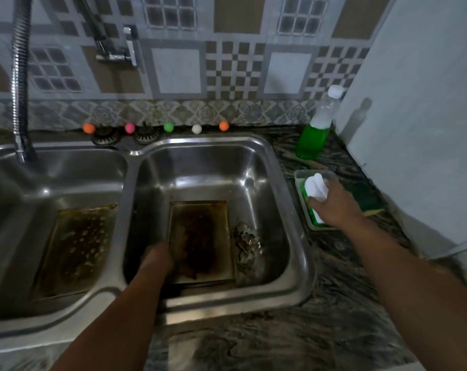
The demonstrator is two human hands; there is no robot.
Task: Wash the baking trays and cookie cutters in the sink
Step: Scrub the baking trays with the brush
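Note:
A dirty baking tray (200, 236) with dark burnt residue lies in the right basin of a steel double sink (288, 188). Metal cookie cutters (247, 242) lie in a heap just right of it. A second stained tray (76, 245) lies in the left basin. My left hand (157, 261) is down in the right basin at the left edge of the tray; its fingers are blurred. My right hand (334, 204) reaches over a small clear plastic tub (299, 180) on the counter and grips a white sponge (316, 188) there, above something green in the tub.
A clear bottle of green dish liquid (314, 140) stands at the back right corner. A flexible metal tap hose (19, 84) hangs over the left basin. Coloured balls (168, 127) line the back ledge. A white wall (414, 129) bounds the right; dark marbled counter (320, 317) surrounds the sink.

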